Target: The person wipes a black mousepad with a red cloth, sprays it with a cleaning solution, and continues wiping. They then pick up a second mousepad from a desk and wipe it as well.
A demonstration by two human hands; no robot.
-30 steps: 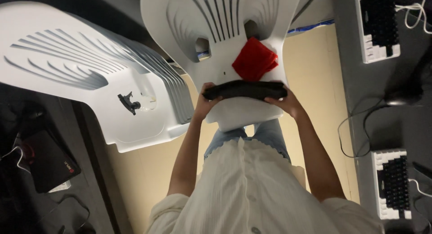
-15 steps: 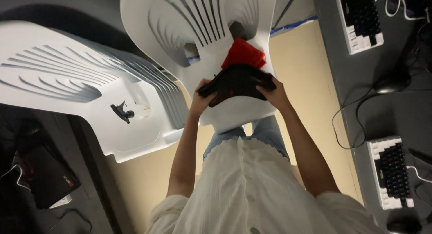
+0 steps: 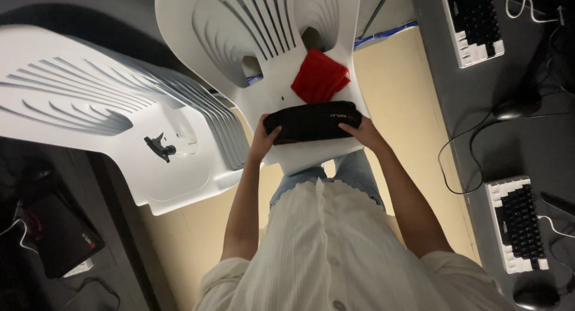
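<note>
Item: folded black fabric bundle [image 3: 312, 122], which I see clamped at each end by left hand [image 3: 263, 140] and right hand [image 3: 362, 133]; folded red cloth [image 3: 320, 77] just beyond them on white moulded plastic chair [image 3: 239, 35].

the person wears a loose white shirt [image 3: 335, 251] with fine vertical ribbing, a scalloped hem and a row of small pale buttons down the front. its short sleeves end above the elbows, leaving both forearms bare. below the hem show light blue jeans [image 3: 353, 170]. the left hand [image 3: 263, 140] and right hand [image 3: 365, 133] are bare.
</note>
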